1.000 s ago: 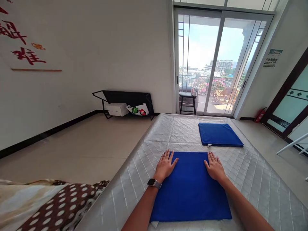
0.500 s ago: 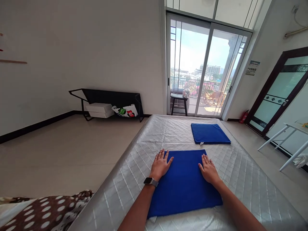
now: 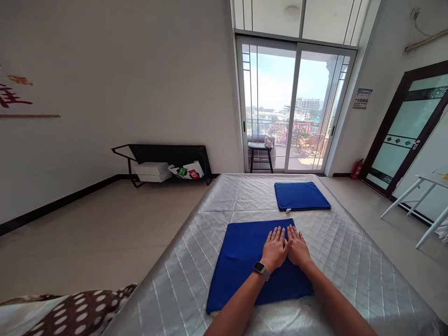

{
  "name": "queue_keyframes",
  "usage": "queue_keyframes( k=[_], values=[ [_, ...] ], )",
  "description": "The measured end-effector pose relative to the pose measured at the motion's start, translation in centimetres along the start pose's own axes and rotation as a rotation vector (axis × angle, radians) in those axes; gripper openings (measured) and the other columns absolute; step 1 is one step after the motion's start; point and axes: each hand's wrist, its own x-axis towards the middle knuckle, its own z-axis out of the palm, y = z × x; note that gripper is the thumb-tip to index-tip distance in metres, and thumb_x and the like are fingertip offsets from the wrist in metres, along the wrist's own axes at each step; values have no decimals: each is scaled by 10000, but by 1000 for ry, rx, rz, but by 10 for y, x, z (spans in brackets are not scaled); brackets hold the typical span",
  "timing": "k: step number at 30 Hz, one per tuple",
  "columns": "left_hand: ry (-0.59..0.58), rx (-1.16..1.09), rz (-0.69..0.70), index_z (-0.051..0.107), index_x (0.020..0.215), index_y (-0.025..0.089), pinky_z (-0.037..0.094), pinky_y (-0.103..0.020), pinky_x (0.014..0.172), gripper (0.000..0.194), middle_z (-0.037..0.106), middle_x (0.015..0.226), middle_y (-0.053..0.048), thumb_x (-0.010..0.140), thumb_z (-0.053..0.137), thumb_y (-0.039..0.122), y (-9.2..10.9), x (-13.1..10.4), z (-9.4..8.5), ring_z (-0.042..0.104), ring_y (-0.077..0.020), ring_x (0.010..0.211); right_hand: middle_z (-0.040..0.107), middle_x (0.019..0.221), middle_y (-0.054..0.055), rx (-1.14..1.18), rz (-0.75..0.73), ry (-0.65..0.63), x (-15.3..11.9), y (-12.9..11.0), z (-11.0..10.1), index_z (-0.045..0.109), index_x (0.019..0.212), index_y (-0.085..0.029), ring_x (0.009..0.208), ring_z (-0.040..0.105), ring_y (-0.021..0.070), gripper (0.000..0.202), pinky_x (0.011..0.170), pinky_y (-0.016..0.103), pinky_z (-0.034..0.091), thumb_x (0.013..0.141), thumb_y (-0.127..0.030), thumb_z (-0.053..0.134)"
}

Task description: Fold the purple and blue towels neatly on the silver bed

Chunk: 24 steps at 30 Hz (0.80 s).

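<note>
A flat blue cloth piece [image 3: 238, 261], roughly square, lies on the silvery quilted mattress [image 3: 189, 275] in front of me. My left hand [image 3: 276, 248], with a watch [image 3: 261, 268] on its wrist, rests flat on the cloth right of its middle. Beside it, my right hand [image 3: 297, 245] lies flat along the cloth's right edge, the two thumbs meeting. Both hands have their fingers stretched out and grip nothing. Farther back on the mattress is a second blue cloth piece [image 3: 301, 196], folded or stacked, with a small white tag at its near edge.
A brown polka-dot blanket [image 3: 80, 312] lies at the lower left. By the wall stands a low black rack [image 3: 168, 153] with white boxes [image 3: 152, 171] and a bag. Beyond the mattress are a sliding glass door [image 3: 269, 102] and a stool [image 3: 259, 147]; a white table [image 3: 434, 179] stands right.
My left hand has slid right across the cloth, from its left edge to beside my right hand. The right hand stays near the right edge. The view has tilted up slightly.
</note>
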Motion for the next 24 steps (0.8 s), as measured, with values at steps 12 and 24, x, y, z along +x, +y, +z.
queue_keyframes(
  k=[12,24],
  values=[
    [64,156,-377,389,1512,68,320,-485,1195,773,395,1573,-191,1004,140,595,-158,-115,-23,355,-287,1470,228,1641,145,50,67,18,1,-7,-10,222,1576,-36,1537,128,208,660,1235,403,85,1025,-398,215],
    [25,185,-352,414,1491,32,310,-466,1202,759,411,1556,-202,1007,167,562,-157,-115,-30,382,-288,1455,200,1650,99,88,44,-40,-67,-12,-3,211,1586,-78,1529,165,195,666,1240,365,121,1031,-446,209]
  ],
)
